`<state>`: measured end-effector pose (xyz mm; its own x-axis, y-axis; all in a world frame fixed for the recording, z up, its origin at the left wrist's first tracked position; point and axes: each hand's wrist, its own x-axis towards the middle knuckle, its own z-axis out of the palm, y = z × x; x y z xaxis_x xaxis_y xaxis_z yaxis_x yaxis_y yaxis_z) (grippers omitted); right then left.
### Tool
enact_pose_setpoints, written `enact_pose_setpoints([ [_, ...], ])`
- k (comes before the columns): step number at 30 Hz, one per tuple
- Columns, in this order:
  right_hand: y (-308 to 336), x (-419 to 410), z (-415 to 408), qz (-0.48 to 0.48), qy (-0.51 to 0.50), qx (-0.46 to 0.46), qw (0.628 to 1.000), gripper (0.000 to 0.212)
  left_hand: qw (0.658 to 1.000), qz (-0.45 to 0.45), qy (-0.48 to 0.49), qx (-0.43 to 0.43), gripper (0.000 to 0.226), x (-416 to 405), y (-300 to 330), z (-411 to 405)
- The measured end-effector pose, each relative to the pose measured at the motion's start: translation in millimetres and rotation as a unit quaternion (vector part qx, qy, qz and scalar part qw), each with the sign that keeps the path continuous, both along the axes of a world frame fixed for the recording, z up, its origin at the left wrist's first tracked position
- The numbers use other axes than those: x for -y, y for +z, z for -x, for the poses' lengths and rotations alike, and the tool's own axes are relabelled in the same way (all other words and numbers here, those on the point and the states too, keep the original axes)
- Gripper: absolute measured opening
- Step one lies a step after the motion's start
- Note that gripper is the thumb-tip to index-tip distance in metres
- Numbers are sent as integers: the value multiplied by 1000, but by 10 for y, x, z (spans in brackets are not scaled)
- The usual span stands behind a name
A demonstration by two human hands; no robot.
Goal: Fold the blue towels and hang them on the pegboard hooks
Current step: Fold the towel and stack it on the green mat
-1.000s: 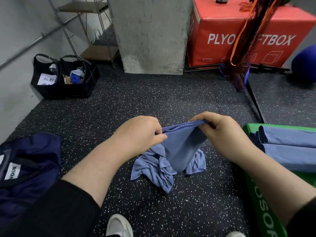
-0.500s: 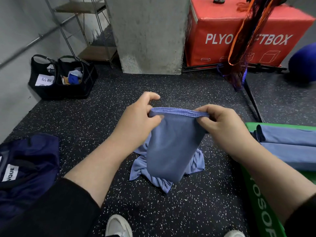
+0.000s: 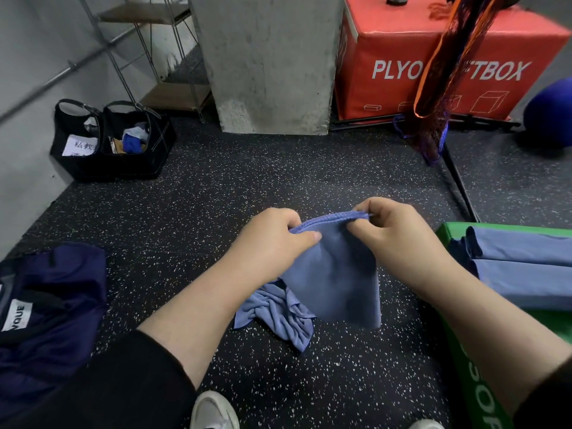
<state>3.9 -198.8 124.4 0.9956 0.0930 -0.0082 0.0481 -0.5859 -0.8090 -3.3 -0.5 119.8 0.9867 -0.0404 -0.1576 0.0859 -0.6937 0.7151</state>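
- Since the earlier frames the two hands have come closer together, so the top hem of the blue towel (image 3: 332, 274) is now shorter between them and makes a small arch; the hanging part has swung a little to the right, and its lower right corner now hangs free above the floor.
- The floor (image 3: 247, 181) is black rubber with white specks; all the things below stand or lie on it.
- A grey concrete pillar (image 3: 269, 63) stands at the back, and a red box (image 3: 402, 35) with white letters stands just to the right of it.
- A dark navy garment (image 3: 52, 305) with a white label lies at the left edge.
- A green box (image 3: 464, 366) is at the right edge, and two folded blue towels (image 3: 523, 267) lie on top of it, one touching the other.
- Two black bags (image 3: 108, 144) stand near the left wall, in front of a wire shelf (image 3: 145, 51).
- An orange and dark net (image 3: 445, 72) hangs in front of the red box.
- The blue towel is held up in the middle of the view; its lower left part lies crumpled on the floor.
- The left hand (image 3: 272, 243) pinches the left end of the top hem, thumb and fingers clamped on the cloth.
- The right hand (image 3: 399, 239) pinches the right end of the same hem, with its fingers curled over the edge.
- The toes of two light shoes (image 3: 213, 410) show at the bottom edge.
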Motion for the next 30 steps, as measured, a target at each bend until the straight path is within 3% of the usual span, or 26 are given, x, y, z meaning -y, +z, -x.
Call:
enact_pose_setpoints([
  [2, -20, -17, 14, 36, 12, 3, 999, 8, 998, 37, 29, -47, 33, 53, -29, 18],
  [6, -43, -80, 68, 78, 28, 9, 997, 4, 960, 222, 114, -130, 7, 153, -29, 68],
  [8, -31, -124, 95, 103, 34, 21, 994, 1, 949, 256, 138, -123, 4, 178, -26, 66],
  [16, -40, -298, 208, 142, 77, 35, 986, 21, 936, 287, 201, -31, 16, 278, 22, 91],
  [19, -28, -259, 159, 71, 74, -8, 995, 17, 934, 308, 179, -31, 36, 315, 38, 113],
  [23, -45, -166, 81, -41, 45, -57, 996, 20, 910, 395, 111, -50, 36, 334, 75, 196],
  [25, -109, -135, 32, -33, 6, -42, 999, 15, 924, 367, 91, -48, 37, 329, 93, 217],
  [28, -142, -110, -39, -28, -26, -27, 999, 3, 973, 202, 110, 20, 33, 258, 43, 110],
  [30, -93, -100, -55, -70, 0, -34, 997, 7, 984, 163, 69, 1, 47, 192, 5, 79],
])
